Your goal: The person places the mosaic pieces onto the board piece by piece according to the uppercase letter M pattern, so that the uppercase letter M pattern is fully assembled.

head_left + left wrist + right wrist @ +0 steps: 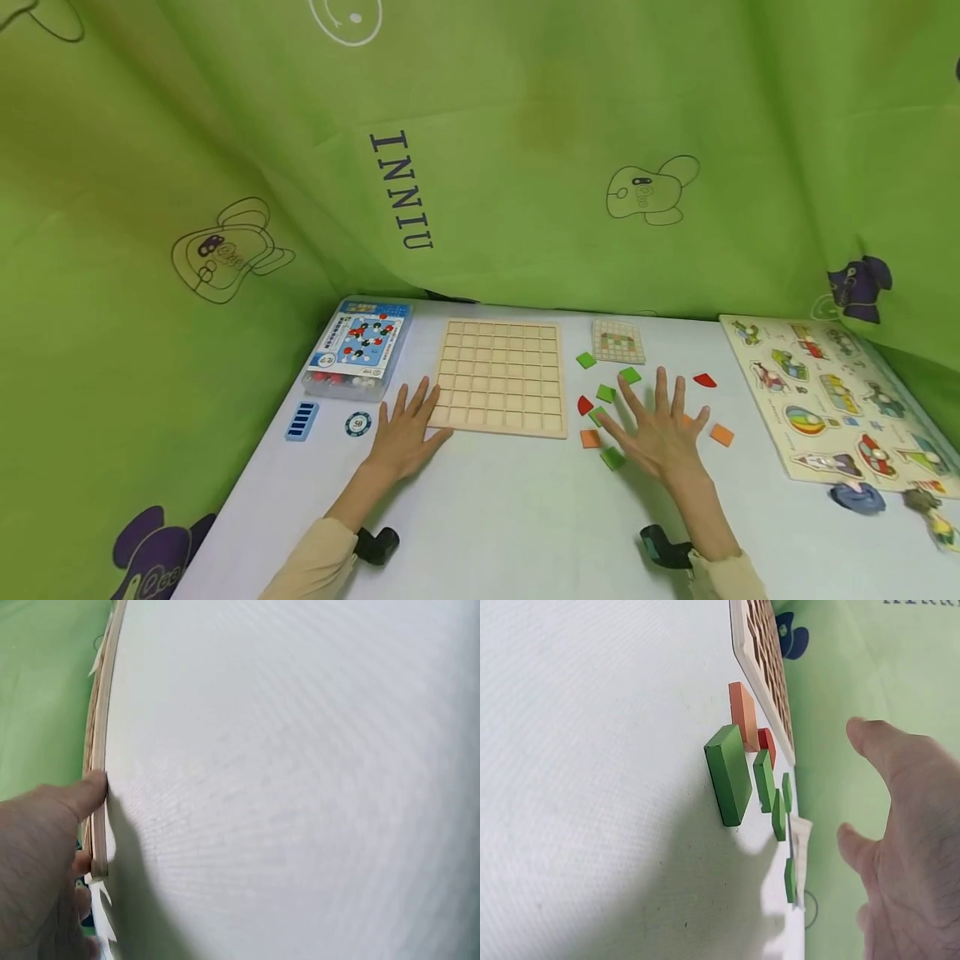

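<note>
Wooden grid board (pixel 498 379) lies flat on the white tabletop (pixel 510 525), between two hands with spread fingers.
The left hand (pixel 399 442) is at the near left corner of the board, and in the left wrist view its thumb appears to touch the board's edge; it pinches nothing. The right hand (pixel 663 442) is spread above the tabletop, near five green tiles (pixel 612 457), some orange tiles (pixel 590 438) and two red pieces (pixel 705 380); it holds nothing. Behind these tiles lies a small pattern card (pixel 618 352). To the left of the board are a plastic box (pixel 360 346), a blue block (pixel 302 422) and a round chip (pixel 358 424); far to the right lies a picture puzzle (pixel 843 442).
</note>
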Demonstrator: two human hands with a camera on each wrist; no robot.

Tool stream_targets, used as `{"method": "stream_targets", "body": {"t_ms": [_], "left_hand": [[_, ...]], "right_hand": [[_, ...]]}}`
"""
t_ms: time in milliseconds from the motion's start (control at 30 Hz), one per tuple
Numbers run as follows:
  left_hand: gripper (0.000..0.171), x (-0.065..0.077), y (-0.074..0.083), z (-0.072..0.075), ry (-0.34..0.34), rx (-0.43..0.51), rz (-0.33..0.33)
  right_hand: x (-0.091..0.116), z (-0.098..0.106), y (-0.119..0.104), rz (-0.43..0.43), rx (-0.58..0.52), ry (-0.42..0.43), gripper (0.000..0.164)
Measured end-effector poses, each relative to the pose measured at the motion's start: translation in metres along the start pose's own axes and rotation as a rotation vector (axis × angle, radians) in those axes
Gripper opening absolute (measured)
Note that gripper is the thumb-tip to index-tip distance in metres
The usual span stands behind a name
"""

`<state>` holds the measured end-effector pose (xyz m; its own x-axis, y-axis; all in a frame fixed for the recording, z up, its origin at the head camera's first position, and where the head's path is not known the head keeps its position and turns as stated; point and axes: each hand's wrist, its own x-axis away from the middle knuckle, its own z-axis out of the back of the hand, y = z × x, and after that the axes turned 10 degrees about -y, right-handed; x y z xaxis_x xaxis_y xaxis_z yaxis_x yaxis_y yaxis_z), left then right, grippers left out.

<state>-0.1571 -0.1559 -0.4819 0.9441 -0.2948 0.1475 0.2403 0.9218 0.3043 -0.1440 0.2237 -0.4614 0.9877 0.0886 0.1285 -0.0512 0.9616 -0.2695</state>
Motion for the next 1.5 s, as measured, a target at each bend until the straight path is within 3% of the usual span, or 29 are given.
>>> {"method": "stream_targets", "body": {"t_ms": [233,467,1100,1500], "left_hand": [[0.07,-0.006,0.004,-0.001,-0.022,0.057,-0.042],[0.069,-0.008,0.003,-0.002,-0.005,0.048,-0.074],[0.065,0.0,-0.003,0.002,0.005,0.072,-0.048],[0.047,0.0,-0.012,0.005,0.014,0.123,-0.128]], "right_hand": [[0.005,0.003,0.005,0.0,-0.033,-0.009,0.08],[0.008,0.009,0.008,-0.009,-0.057,-0.025,0.08],[0.01,0.013,0.027,0.004,-0.095,-0.027,0.077],[0.012,0.012,0.028,0.025,-0.14,-0.037,0.076]]}}
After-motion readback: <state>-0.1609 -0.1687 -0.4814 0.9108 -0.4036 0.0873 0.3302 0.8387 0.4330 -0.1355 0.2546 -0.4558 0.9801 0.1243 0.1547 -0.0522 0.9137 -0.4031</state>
